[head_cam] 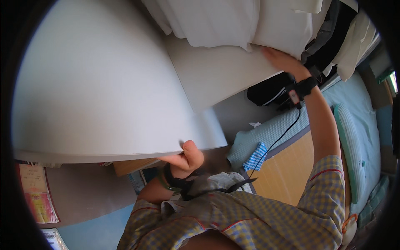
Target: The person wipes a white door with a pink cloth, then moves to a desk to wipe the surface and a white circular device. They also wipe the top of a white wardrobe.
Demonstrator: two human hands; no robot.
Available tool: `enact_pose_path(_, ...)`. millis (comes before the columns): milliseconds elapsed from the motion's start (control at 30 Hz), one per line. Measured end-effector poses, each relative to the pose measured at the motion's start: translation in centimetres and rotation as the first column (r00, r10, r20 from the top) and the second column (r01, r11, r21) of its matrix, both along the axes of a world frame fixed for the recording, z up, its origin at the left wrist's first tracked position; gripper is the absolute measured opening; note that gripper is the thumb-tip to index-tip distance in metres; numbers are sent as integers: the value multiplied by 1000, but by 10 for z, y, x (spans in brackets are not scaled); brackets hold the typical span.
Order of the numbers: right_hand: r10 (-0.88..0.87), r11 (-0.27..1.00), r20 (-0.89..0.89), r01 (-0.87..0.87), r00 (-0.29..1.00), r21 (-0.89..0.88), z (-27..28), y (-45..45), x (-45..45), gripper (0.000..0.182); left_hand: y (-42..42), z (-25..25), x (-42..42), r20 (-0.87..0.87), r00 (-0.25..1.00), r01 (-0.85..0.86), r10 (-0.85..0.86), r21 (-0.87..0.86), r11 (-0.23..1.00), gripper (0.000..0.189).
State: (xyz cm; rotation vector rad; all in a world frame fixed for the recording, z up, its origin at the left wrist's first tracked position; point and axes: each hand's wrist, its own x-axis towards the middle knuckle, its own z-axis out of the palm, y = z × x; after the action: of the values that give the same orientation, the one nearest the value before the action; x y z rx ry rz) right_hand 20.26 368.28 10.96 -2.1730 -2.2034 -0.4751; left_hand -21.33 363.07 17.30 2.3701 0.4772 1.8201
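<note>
My left hand point(189, 159) grips the near edge of a large white panel point(103, 87) that looks like a cabinet door; the thumb lies over its edge and the fingers pass behind it. Beyond the panel is a pale board point(215, 73), like a shelf, with white cloth garments point(215, 22) hanging over it. Slightly blurred, my right hand point(286, 64) is stretched out flat at the board's right part, against the lower edge of the white cloth. It holds nothing that I can see. A black strap with a small device point(301, 92) circles the right wrist.
Dark clothes point(331, 34) hang at upper right. A black bag point(265, 93) sits below the board. On the right are a bed with a light-blue cover point(359, 100) and a blue-white patterned cloth point(256, 156). A black cable point(282, 134) runs from the right wrist. Printed papers point(37, 193) are at left.
</note>
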Motion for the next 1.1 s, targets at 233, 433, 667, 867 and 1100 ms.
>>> enact_pose_path(233, 61, 935, -234, 27, 970, 353, 0, 13, -112, 33, 5, -9, 3, 47, 999, 22, -21, -38, 999, 79)
enact_pose_path(433, 543, 772, -165, -412, 823, 484, 15, -11, -195, 27, 4, -9, 5, 126, 990, 80, -62, -141, 987, 70)
enact_pose_path(667, -201, 975, -549, 220, 811, -32, 12, -4, 5, 49, 2, -3, 10, 139, 988, 86, -63, -167, 982, 68)
enact_pose_path(867, 71, 952, -248, 8, 966, 306, -24, 23, -116, 53, -3, -9, -3, 93, 995, 47, -29, -195, 980, 69)
enact_pose_path(1100, 601, 787, -238, -513, 763, 343, 27, 14, -212, 25, -5, -13, -2, 90, 993, 88, -70, -204, 975, 71)
